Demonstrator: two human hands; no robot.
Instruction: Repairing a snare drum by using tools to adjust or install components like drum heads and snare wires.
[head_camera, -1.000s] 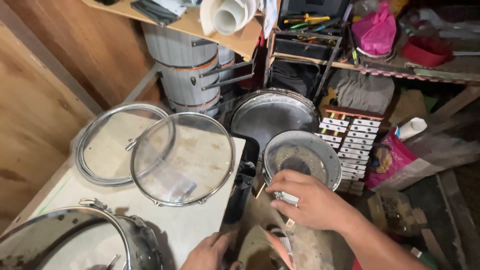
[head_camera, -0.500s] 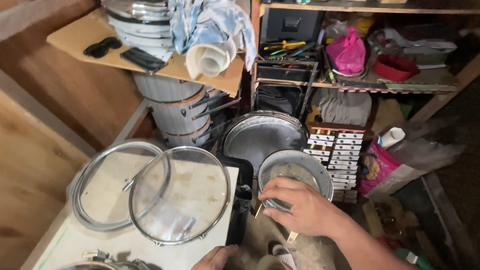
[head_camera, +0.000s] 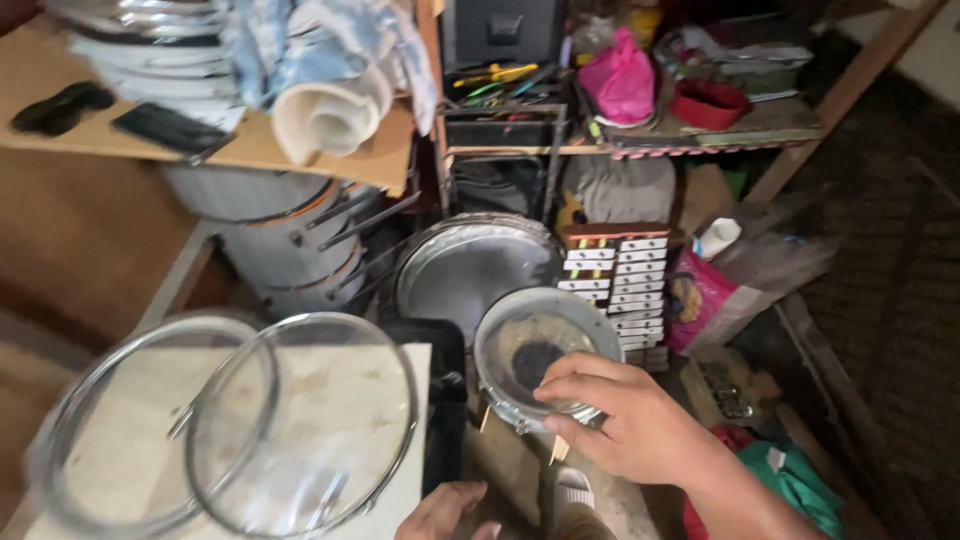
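On the pale worktop (head_camera: 330, 400) at the lower left lie two thin metal drum hoops with clear skins. The left hoop (head_camera: 60, 430) reaches toward the worktop's left edge, and the right clear-skinned hoop (head_camera: 400, 420) overlaps it and stretches close to the worktop's right edge. Above them, a wooden shelf (head_camera: 250, 150) carries a rolled pale sheet (head_camera: 330, 115) and a flat black object (head_camera: 165, 128) near its front edge. Under the shelf stand stacked silver drum shells (head_camera: 270, 250) with long tension rods.

At the bottom edge of the view, just right of the worktop's lower right corner, the person's left hand (head_camera: 445, 512) shows only in part; whether its fingers are open or closed cannot be told.

Further right, a large round silver drum (head_camera: 470, 265) leans behind a small round drum with a worn, dark-centred skin and metal rim (head_camera: 535, 355). The right hand (head_camera: 625, 420) rests on the small drum's near right rim, fingers curled and closed over the rim's edge. Just behind it stands a small xylophone with white metal bars in a wooden frame (head_camera: 615, 275). On the upper right shelf sit a pink bag (head_camera: 620, 85) and a red bowl (head_camera: 710, 103).
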